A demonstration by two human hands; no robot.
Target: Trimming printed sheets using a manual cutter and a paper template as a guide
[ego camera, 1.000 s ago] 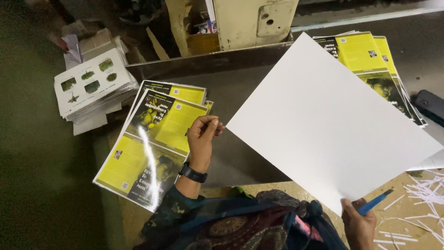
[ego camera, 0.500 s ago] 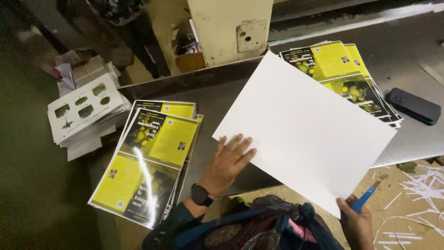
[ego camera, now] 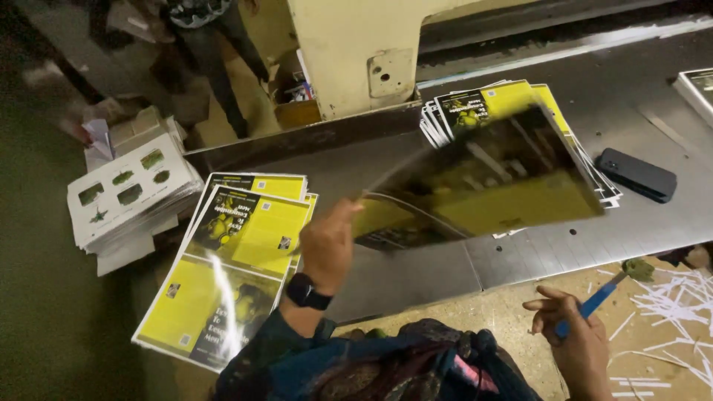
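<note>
**A:** What's the left hand (ego camera: 327, 249) doing?

**B:** It's pinching the near corner of a large printed sheet (ego camera: 483, 186), fingers closed on the edge. The sheet is hanging in mid-air over the metal table (ego camera: 653, 111), its yellow-and-dark face showing, blurred with motion.

**A:** And what's lying under it?

**B:** A fanned stack of printed sheets (ego camera: 512, 100) is sitting on the table behind it, partly covered. A dark phone (ego camera: 637, 174) is lying just to the right of that stack.

**A:** The right hand (ego camera: 575, 341)?

**B:** It's hovering low at the table's near edge, curled around a blue-handled tool (ego camera: 598, 297), with white paper trimmings (ego camera: 679, 304) scattered beside it.

**A:** Anything to the left?

**B:** A second pile of yellow sheets (ego camera: 230, 275) is resting by the left wrist, and a stack of white die-cut cards (ego camera: 130, 197) is sitting further left.
</note>
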